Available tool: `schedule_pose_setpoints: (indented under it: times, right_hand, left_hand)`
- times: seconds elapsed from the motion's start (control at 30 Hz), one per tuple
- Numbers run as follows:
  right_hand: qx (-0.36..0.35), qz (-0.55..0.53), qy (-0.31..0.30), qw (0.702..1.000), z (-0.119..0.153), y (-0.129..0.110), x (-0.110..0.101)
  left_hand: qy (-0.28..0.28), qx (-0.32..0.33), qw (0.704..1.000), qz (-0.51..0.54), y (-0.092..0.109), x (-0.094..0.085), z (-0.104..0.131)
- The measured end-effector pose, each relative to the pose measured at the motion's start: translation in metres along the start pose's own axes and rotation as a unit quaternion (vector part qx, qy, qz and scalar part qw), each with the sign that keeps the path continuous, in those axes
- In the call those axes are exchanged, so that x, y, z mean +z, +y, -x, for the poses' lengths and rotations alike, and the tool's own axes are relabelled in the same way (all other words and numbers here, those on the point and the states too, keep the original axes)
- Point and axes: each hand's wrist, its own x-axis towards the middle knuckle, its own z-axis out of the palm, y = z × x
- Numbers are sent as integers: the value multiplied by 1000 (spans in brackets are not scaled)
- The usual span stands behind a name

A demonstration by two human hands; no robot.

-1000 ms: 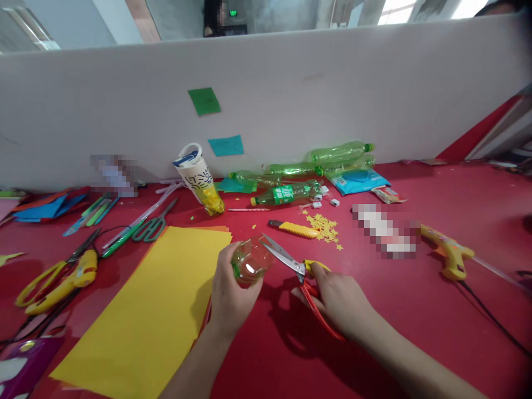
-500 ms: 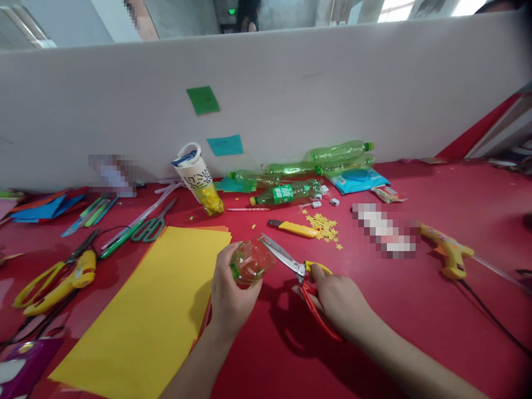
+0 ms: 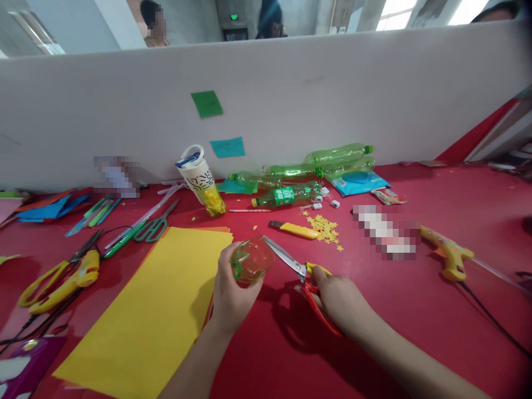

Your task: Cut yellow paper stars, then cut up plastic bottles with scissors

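My left hand (image 3: 233, 296) is wrapped round a clear green piece of plastic bottle (image 3: 253, 260), with its open rim turned to the right. My right hand (image 3: 338, 299) grips the handles of scissors (image 3: 291, 261), one yellow and one red. The blades point up and left, and their tips are at the rim of the bottle piece; whether they touch it I cannot tell. Left of my left hand lies a stack of yellow paper (image 3: 145, 310). Just beyond the scissors is a yellow utility knife (image 3: 297, 230), beside a pile of small yellow stars (image 3: 326, 228).
Green bottles (image 3: 291, 195) lie along the white partition (image 3: 291, 100), near a tilted cup (image 3: 201, 180). Glue guns rest at the right (image 3: 451, 255) and left (image 3: 78, 282), with cords trailing. More scissors (image 3: 155, 224) lie at the left on the red table (image 3: 257, 354).
The view has shifted slightly, so the table things sit a little lower and further right. Both hands keep their holds, and a person now shows beyond the partition at the left.
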Motion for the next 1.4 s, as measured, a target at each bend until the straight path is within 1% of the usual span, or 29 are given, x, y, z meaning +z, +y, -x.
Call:
schedule_pose_setpoints:
  times: [0.1, 0.23, 0.3, 0.43, 0.6, 0.83, 1.0, 1.1, 1.2, 1.3, 1.4]
  right_hand:
    - [-3, 1, 5, 1000, 0, 0, -1]
    - [-5, 5, 23, 1000, 0, 0, -3]
    - [-5, 10, 28, 1000, 0, 1, -4]
    - [-8, 21, 21, 1000, 0, 3, -6]
    - [-11, 7, 17, 1000, 1, 3, -6]
    - [-12, 17, 11, 1000, -1, 9, -7]
    - [-18, 22, 11, 1000, -2, 12, -8]
    - [-33, 19, 25, 999, -1, 13, -8]
    - [-43, 10, 30, 999, -1, 13, -8]
    - [-50, 10, 18, 999, -1, 12, -7]
    - [-47, 9, 9, 999, -1, 10, -6]
  left_hand:
    - [-20, -10, 1000, 20, 0, -3, -2]
    - [-71, -25, 996, 57, 0, -4, -1]
    - [-87, -33, 993, 67, 0, -4, 1]
    - [-96, -53, 990, 87, 0, -4, 1]
    - [-108, -78, 983, 124, 0, -5, -1]
    - [-154, -129, 962, 187, -1, -13, -6]
    - [-172, -143, 953, 202, -8, -20, -11]
    - [-215, -139, 945, 203, -8, -24, -14]
    - [-265, -141, 929, 216, -6, -27, -14]
    - [-276, -150, 917, 245, -7, -28, -13]
    - [-277, -158, 912, 259, -12, -28, -13]
